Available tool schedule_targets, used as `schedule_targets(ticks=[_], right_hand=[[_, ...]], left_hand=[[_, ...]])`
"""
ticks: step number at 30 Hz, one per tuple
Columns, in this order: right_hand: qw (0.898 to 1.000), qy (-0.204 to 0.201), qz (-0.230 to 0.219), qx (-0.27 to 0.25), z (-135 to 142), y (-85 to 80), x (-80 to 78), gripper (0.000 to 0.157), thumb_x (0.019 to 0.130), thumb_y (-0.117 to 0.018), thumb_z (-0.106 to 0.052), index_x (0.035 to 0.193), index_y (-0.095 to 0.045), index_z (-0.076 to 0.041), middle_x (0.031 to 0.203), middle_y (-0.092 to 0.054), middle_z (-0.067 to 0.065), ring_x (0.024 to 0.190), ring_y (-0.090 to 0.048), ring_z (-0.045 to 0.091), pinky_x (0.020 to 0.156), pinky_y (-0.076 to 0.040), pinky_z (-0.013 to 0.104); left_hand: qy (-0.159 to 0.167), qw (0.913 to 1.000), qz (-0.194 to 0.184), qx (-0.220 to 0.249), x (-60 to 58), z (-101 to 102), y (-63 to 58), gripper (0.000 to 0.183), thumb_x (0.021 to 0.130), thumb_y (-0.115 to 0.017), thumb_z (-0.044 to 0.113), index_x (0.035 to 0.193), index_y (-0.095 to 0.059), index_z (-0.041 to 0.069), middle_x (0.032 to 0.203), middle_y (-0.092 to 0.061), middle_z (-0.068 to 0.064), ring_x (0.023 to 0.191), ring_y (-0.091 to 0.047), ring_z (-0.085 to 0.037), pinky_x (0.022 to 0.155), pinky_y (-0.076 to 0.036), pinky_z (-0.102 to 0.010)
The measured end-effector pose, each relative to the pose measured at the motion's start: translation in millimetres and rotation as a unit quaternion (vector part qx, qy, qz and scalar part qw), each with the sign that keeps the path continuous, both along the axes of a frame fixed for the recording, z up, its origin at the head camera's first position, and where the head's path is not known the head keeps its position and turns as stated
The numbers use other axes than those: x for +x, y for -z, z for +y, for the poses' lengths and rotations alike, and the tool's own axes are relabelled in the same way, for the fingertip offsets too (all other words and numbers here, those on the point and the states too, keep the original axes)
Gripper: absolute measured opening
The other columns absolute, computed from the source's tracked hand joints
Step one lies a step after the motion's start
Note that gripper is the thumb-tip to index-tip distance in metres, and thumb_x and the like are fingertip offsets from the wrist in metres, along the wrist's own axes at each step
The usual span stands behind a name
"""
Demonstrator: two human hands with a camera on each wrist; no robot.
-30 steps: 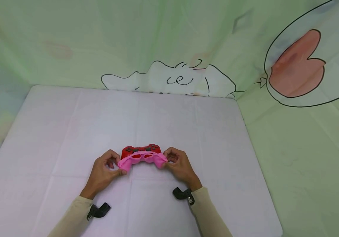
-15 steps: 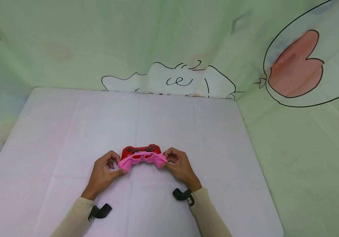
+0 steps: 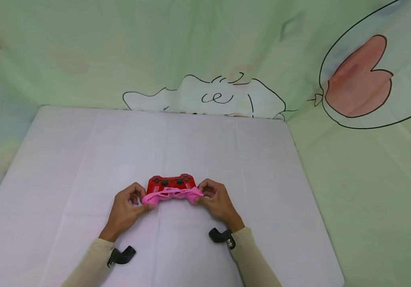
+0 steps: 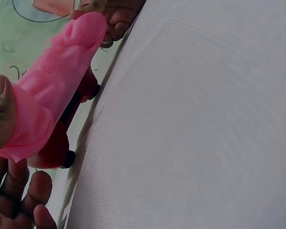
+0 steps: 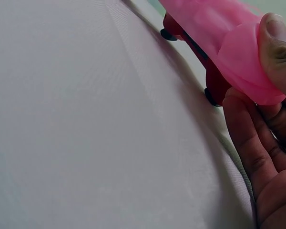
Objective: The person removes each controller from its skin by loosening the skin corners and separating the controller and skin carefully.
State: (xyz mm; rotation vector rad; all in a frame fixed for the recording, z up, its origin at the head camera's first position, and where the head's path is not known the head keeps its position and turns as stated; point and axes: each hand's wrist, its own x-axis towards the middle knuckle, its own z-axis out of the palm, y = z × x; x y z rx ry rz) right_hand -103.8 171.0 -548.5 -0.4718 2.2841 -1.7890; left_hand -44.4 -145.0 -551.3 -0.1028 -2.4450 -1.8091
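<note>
A red game controller [image 3: 171, 181] with black thumbsticks and buttons is at the middle of the table's near half. A stretchy pink silicone cover [image 3: 173, 194] wraps its near side and both grips, leaving the face with both sticks bare. My left hand [image 3: 123, 209] pinches the cover at the left grip, thumb on the near side. At the right grip my right hand [image 3: 220, 201] pinches the other end of it. Both wrist views show the pink cover [image 4: 57, 78] bunched in folds under the thumbs, with the controller's dark triggers [image 5: 213, 97] close over the cloth.
A white cloth-covered table [image 3: 205, 151] spreads around the hands. Behind it hangs a green printed curtain [image 3: 148, 48] with cartoon drawings. A black wrist mount [image 3: 123, 255] sits on the left sleeve, another mount [image 3: 221, 236] on the right.
The cover's far edge has slipped back toward the person, baring more of the controller's face and both thumbsticks. My hands keep nearly the same place and pinch.
</note>
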Motion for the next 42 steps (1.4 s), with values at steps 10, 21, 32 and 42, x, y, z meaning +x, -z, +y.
schedule_targets(ticks=[10,21,32,42], right_hand=[[1.000,0.013,0.003,0.009,-1.3,-1.1,0.8,0.028,0.084,-0.089,-0.011,0.098,-0.066,-0.003,0.096,-0.063,0.009,0.085,-0.062,0.014,0.077,-0.056,0.017],[0.999,0.038,-0.010,0.024,-6.7,0.4,1.2,0.026,0.086,-0.090,-0.011,0.098,-0.068,-0.004,0.093,-0.066,0.010,0.082,-0.063,0.017,0.074,-0.057,0.017],[0.998,0.050,-0.016,0.016,-8.9,-2.8,1.4,0.025,0.084,-0.090,-0.006,0.096,-0.068,-0.006,0.087,-0.069,0.005,0.076,-0.065,0.012,0.070,-0.059,0.019],[0.998,0.057,-0.024,0.025,-9.1,-2.1,1.4,0.025,0.083,-0.090,-0.003,0.097,-0.070,-0.004,0.087,-0.069,0.009,0.077,-0.066,0.013,0.071,-0.059,0.019]], left_hand=[[-0.019,0.9998,-0.003,-0.003,-2.4,2.6,2.5,0.040,0.075,-0.099,0.017,0.091,-0.062,0.020,0.080,-0.058,-0.003,0.073,-0.052,-0.019,0.066,-0.043,-0.025],[-0.048,0.9988,-0.001,0.005,-2.2,6.9,0.9,0.038,0.076,-0.098,0.013,0.091,-0.063,0.014,0.076,-0.055,-0.007,0.070,-0.050,-0.019,0.062,-0.041,-0.023],[-0.053,0.9985,0.006,0.007,-3.7,7.5,1.6,0.035,0.078,-0.095,0.009,0.091,-0.063,0.012,0.073,-0.055,-0.010,0.068,-0.049,-0.014,0.060,-0.041,-0.022],[-0.048,0.9988,-0.004,-0.009,-4.2,6.5,0.6,0.030,0.082,-0.093,0.011,0.092,-0.065,0.013,0.075,-0.055,-0.006,0.069,-0.050,-0.013,0.061,-0.042,-0.020]])
